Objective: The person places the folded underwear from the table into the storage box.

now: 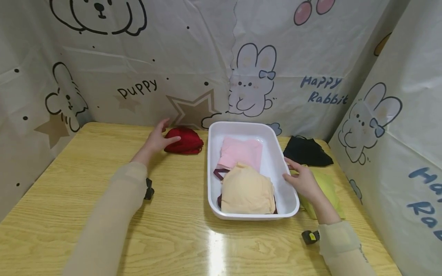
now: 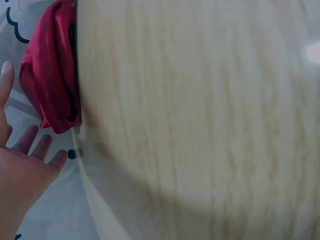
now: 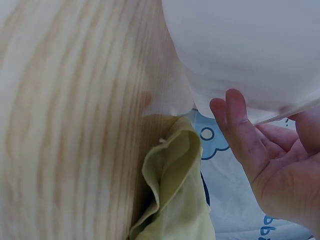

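My left hand (image 1: pixel 158 138) reaches round the left side of a bunched red cloth (image 1: pixel 186 142), its fingers spread and its thumb overlapping the front of it. In the left wrist view, a gap shows between the fingers and the red cloth (image 2: pixel 50 70). My right hand (image 1: pixel 304 180) grips the right rim of a white plastic tub (image 1: pixel 211 161), thumb on the inner side and fingers outside against the wall. Inside the tub lie a pink folded cloth (image 1: pixel 241 151) and, nearer me, a cream folded cloth (image 1: pixel 246 191). Dark maroon fabric (image 1: pixel 220 173) peeks out beside and beneath them.
Right of the tub, a black cloth (image 1: pixel 307 151) lies at the back of the wooden table (image 1: pixel 172 237). A yellow-green cloth (image 1: pixel 326 191) sits in front of it, partly behind my right forearm. Printed curtains (image 1: pixel 193 69) enclose the back and sides.
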Action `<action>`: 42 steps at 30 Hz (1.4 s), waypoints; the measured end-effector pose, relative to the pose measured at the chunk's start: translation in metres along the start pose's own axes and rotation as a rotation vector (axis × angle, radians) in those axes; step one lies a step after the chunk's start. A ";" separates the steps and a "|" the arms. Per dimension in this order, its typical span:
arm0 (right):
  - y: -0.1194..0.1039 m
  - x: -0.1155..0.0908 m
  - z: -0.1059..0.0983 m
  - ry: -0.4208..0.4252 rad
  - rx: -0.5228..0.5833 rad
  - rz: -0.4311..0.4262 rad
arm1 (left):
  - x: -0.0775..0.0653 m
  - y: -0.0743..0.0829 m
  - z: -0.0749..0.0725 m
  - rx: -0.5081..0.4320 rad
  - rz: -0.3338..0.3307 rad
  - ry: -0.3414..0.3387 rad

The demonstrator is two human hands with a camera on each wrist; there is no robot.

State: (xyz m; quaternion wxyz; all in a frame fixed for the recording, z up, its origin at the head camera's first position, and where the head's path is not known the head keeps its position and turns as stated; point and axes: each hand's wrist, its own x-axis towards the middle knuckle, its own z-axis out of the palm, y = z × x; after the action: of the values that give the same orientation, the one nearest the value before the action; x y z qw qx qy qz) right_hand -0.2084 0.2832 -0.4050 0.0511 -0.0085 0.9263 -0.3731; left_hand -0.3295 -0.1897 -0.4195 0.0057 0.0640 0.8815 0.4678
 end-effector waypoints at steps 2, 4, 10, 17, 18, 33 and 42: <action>0.001 0.000 0.000 0.003 0.003 -0.006 | 0.002 -0.003 0.002 0.000 0.000 -0.011; 0.001 0.000 0.000 0.004 0.005 -0.012 | 0.003 -0.007 0.004 0.000 0.000 -0.019; 0.002 0.001 0.000 0.003 0.002 -0.014 | 0.009 -0.017 0.007 0.012 -0.034 -0.055; 0.002 0.001 -0.001 0.009 -0.007 -0.022 | 0.013 -0.016 0.008 0.046 -0.086 -0.076; 0.002 0.001 -0.001 0.008 -0.007 -0.022 | 0.013 -0.016 0.008 0.048 -0.094 -0.076; 0.006 0.003 0.000 0.014 0.001 -0.030 | 0.017 -0.016 0.016 0.063 -0.107 -0.071; 0.005 0.003 0.001 0.014 -0.003 -0.030 | 0.012 -0.013 0.016 0.028 -0.109 -0.057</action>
State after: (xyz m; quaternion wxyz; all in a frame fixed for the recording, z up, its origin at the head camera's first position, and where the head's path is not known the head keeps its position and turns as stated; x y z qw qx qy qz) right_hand -0.2108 0.2862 -0.4093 0.0391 -0.0197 0.9271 -0.3722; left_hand -0.3419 -0.1823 -0.4390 0.0554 0.0292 0.8896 0.4525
